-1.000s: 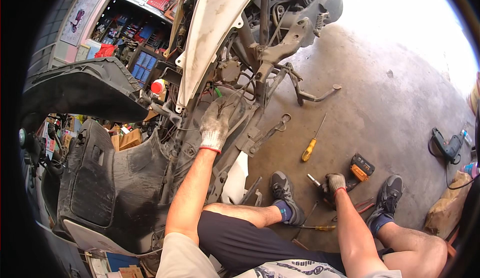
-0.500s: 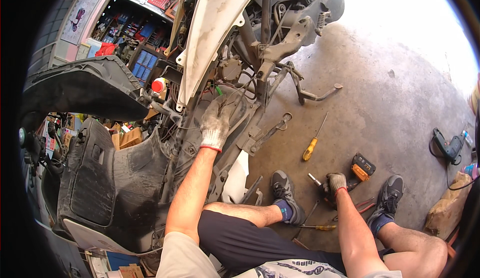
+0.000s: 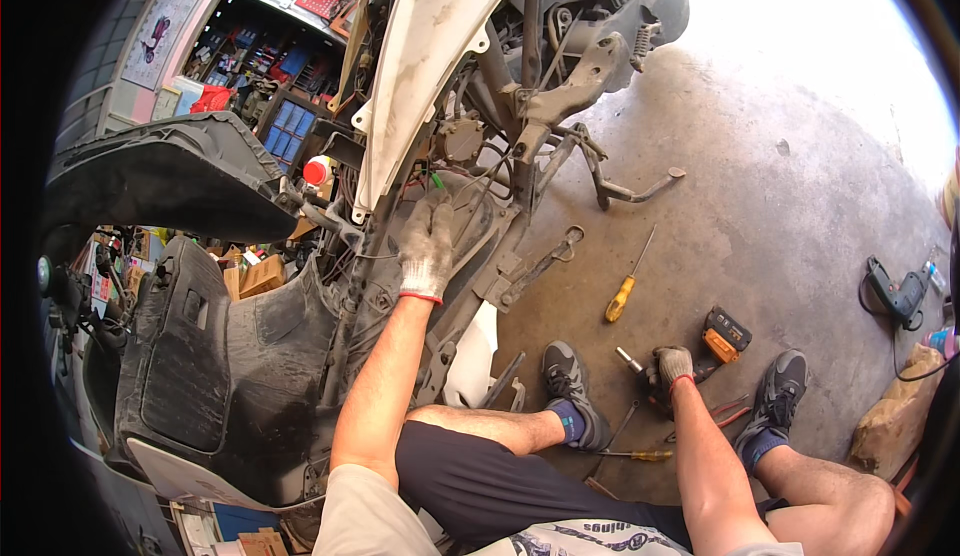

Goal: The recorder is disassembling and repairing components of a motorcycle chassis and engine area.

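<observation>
Grey concrete floor (image 3: 800,206) spreads to the right, and a stripped scooter (image 3: 470,136) stands over it at the left, its white panel (image 3: 420,66) rising above the bare frame (image 3: 540,116) and a black fairing (image 3: 190,356) hanging low beside it. Behind the scooter a shelf (image 3: 250,76) of parts shows. The person sits on the floor with legs stretched out, a shoe (image 3: 570,386) near each tool. The left hand (image 3: 428,246), in a grey glove with a red cuff, reaches up into the frame and presses on the dark parts there; whether its fingers grip anything cannot be told. The right hand (image 3: 672,368), gloved the same, is closed around the grip of a cordless driver (image 3: 690,356) that rests on the floor between the shoes, its orange and black battery pointing right. A yellow screwdriver (image 3: 625,291) lies just beyond it, and a second, thinner one (image 3: 630,453) lies near the knee. A dark drill (image 3: 895,291) lies well apart at the far right.
</observation>
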